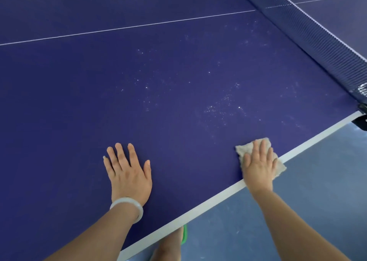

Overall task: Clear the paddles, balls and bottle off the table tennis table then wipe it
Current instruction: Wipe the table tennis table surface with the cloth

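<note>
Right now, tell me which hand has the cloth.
The right hand, pressing the cloth near the table edge; the left hand, wearing a bangle, lies flat, empty.

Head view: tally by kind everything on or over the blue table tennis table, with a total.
Bare hands: 2 (left hand, right hand)
Beige crumpled wiping cloth: 1
Pale translucent bangle: 1
Dark blue mesh net: 1
Total: 5

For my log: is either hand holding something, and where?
Nothing gripped: the right hand presses the cloth at its middle; the left hand rests on the table tennis table.
</note>
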Demonstrator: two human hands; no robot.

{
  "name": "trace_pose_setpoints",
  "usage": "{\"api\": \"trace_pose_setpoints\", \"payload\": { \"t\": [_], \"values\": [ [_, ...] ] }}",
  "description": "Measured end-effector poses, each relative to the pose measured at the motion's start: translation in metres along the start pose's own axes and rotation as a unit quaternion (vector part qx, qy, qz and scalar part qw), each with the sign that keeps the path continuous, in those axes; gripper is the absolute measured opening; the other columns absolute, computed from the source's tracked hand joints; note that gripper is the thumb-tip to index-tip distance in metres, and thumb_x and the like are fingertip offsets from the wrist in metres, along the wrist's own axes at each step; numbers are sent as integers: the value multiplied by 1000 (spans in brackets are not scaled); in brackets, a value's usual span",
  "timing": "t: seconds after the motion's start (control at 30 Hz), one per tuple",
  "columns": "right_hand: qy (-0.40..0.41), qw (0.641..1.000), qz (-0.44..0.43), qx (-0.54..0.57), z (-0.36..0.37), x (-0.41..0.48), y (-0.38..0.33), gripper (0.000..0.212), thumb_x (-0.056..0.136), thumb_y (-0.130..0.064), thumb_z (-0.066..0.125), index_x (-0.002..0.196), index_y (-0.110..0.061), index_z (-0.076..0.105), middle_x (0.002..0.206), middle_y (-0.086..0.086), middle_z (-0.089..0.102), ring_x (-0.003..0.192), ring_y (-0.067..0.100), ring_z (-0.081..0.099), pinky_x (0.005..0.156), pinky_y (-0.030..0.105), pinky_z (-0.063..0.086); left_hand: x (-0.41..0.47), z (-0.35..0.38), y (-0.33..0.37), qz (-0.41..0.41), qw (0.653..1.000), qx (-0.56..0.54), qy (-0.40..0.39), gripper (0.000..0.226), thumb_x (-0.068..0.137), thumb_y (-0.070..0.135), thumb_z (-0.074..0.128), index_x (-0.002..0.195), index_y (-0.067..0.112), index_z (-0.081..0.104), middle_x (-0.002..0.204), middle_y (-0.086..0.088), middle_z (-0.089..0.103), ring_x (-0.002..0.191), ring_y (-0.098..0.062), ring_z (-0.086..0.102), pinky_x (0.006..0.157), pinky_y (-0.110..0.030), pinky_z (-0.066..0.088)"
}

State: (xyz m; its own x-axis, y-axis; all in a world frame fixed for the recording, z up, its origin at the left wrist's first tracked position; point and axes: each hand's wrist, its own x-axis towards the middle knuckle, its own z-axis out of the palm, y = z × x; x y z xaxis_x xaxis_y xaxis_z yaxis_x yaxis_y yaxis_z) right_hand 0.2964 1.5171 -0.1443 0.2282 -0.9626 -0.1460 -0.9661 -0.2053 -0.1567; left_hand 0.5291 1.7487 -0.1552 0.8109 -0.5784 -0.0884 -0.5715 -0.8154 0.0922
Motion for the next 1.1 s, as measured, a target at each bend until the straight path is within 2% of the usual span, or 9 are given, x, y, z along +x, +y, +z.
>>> {"api": "trace_pose_setpoints", "payload": {
  "t": [0.13,0.3,0.37,0.47,0.53,0.67,0.87,1.0,1.1],
  "values": [
    [-16,974,-220,-41,21,-52,-65,63,98,-40,7,156,-19,20,164,4,14,151,30,12,120,48,11,0,2,0,-2,1000,-6,9,72,97,48,18,151,2,26,156,-28,20,147,-45,10,120,-57,10],
    [-57,868,-489,-63,24,-47,-76,54,106,-42,22,157,-27,12,165,-8,3,152,18,-2,122,42,-2,0,-2,2,-8,1000,1,7,74,96,50,16,151,3,27,157,-27,19,147,-44,11,120,-56,11],
    [-41,893,-444,-66,17,-12,-51,54,106,-41,22,157,-29,9,164,-10,0,152,18,-2,122,41,-4,1,-3,3,-10,1000,6,2,74,96,50,16,151,3,27,157,-28,19,147,-44,11,120,-56,10],
    [-19,992,-122,-17,8,26,-9,56,104,-39,20,157,-25,9,165,-4,-3,152,24,-2,122,47,-1,1,-4,4,-9,1000,10,-3,73,96,50,16,151,3,27,157,-27,19,147,-44,10,120,-56,10],
    [-29,999,-22,5,5,22,-10,57,104,-40,14,158,-22,5,165,-1,-5,152,27,-4,121,51,0,0,-4,4,-15,1000,20,-8,73,96,50,15,152,3,27,157,-26,19,148,-43,9,120,-56,10],
    [-27,976,-216,-31,17,-25,-54,59,102,-40,13,156,-17,15,164,5,6,152,29,5,122,51,6,-1,-4,6,-21,1000,19,-7,73,96,50,17,150,2,30,157,-26,20,148,-42,10,120,-56,11],
    [-54,859,-502,-83,18,11,-78,56,103,-35,25,157,-21,19,165,0,11,152,25,10,119,46,9,1,-4,5,-27,999,28,-12,72,97,50,17,150,3,31,158,-24,20,149,-40,9,120,-55,11],
    [-43,976,-206,-60,3,75,-38,55,105,-37,10,157,-23,-2,165,1,-8,152,27,-3,122,47,3,1,-6,7,-30,999,34,-19,73,97,51,15,150,4,30,158,-24,20,149,-39,9,120,-55,12],
    [-63,994,-87,-5,-4,71,-37,56,103,-39,13,151,-24,-13,165,3,-10,151,29,-9,121,51,0,1,-7,7,-30,999,33,-25,72,97,50,17,150,4,31,157,-24,21,149,-40,10,119,-56,14]
  ]
}}
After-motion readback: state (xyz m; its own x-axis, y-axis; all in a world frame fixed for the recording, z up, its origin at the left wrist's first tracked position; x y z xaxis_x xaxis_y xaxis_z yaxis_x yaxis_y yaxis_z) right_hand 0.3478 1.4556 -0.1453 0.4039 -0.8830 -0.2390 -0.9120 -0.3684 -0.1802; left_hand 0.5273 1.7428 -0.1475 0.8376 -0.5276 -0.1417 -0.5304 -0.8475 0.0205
